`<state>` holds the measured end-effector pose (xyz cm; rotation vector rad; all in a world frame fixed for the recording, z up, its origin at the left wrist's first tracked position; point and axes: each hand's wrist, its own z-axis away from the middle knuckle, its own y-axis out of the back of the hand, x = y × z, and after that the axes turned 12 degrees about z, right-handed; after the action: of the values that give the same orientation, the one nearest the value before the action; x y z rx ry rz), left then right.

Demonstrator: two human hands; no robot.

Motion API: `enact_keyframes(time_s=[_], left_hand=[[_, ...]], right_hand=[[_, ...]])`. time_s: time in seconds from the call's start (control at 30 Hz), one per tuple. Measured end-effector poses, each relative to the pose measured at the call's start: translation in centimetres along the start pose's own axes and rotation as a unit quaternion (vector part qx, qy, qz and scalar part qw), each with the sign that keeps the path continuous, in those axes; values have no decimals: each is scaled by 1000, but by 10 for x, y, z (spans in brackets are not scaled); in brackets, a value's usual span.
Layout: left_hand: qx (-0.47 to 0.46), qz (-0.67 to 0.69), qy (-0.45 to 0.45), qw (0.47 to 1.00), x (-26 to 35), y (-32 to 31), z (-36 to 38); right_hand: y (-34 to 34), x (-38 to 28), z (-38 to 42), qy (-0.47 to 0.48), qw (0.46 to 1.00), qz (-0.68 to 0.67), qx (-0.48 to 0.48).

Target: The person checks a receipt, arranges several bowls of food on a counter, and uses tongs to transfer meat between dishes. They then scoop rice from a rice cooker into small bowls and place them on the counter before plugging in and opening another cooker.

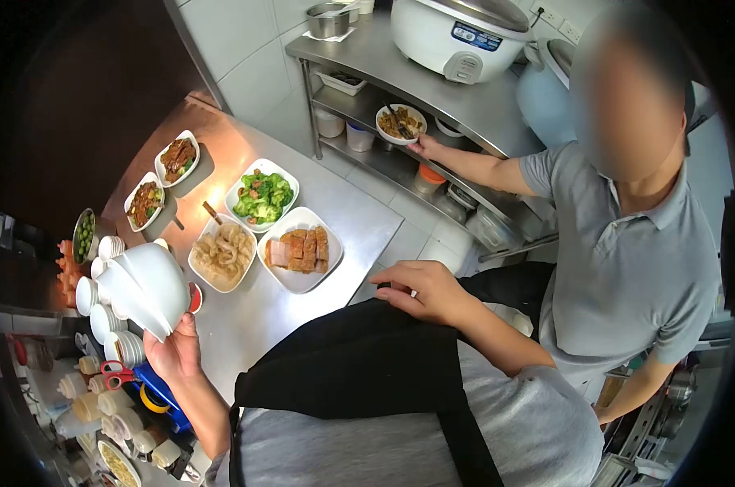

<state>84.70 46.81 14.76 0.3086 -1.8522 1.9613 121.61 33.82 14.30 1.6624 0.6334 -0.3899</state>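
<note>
My left hand [175, 349] grips a stack of white bowls [148, 286], tilted above the left part of the steel table [246, 333]. Over the black apron [343, 353] is my right hand [420, 290], its fingers bent around a small dark thing I cannot make out. Three white dishes stand between the hands: broccoli [262, 196], pale fried pieces [222, 256] with tongs or sticks in them, and sliced crispy meat [303, 250]. Two smaller dishes of meat and greens [178, 158] lie farther back.
At the right a person in a grey polo shirt [635, 260] holds a bowl of food [401, 123] beside a steel shelf. A large white rice cooker [462, 36] stands on top. Stacked small cups [108, 323], red scissors [118, 374] and sauce bottles crowd the left.
</note>
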Motion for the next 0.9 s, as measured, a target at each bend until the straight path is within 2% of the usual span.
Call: enact_keyframes(time_s=[0.2,0.3,0.4,0.47,0.53,0.57,0.6,0.63,0.67,0.7,0.73,0.77,0.8,0.83,0.87,0.9], left_hand=[[17,-21,-46,999,23,26,16],[33,-73,-56,995,35,45,21],[66,-121,-60,989,33,53,22],[92,-143,-70,983,28,51,18],[45,-145,-62,986,24,67,4],[23,-146,-59,987,15,68,-4],[51,-170,-52,983,-6,38,-8],[50,-183,-29,981,-29,23,-16],[50,-196,-10,979,-50,10,-24],[52,-208,7,977,-74,-3,-33],[37,-218,38,974,-106,-19,-44],[33,-233,52,971,-140,-31,-57],[34,-215,77,973,-182,-49,-69],[9,-227,153,962,-217,-67,-82],[-24,-205,186,961,-262,-91,-93],[-54,-223,233,945,-307,-106,-109]], right_hand=[[0,-26,-8,29,999,24,-3],[12,-37,-16,81,995,50,28],[46,-30,-24,123,980,124,100],[80,-9,-32,137,943,230,195],[127,15,-41,98,902,322,271],[151,28,-44,45,883,357,302],[176,49,-45,4,880,334,337],[206,67,-44,-4,852,379,361],[240,91,-42,23,824,416,384],[271,102,-40,-40,832,390,393],[306,134,-38,-8,795,431,427],[339,163,-32,-80,801,401,438],[370,184,-28,-195,793,387,428],[413,239,-20,-218,799,366,425],[449,292,-14,-230,801,375,405],[485,356,-7,-244,782,428,382]])
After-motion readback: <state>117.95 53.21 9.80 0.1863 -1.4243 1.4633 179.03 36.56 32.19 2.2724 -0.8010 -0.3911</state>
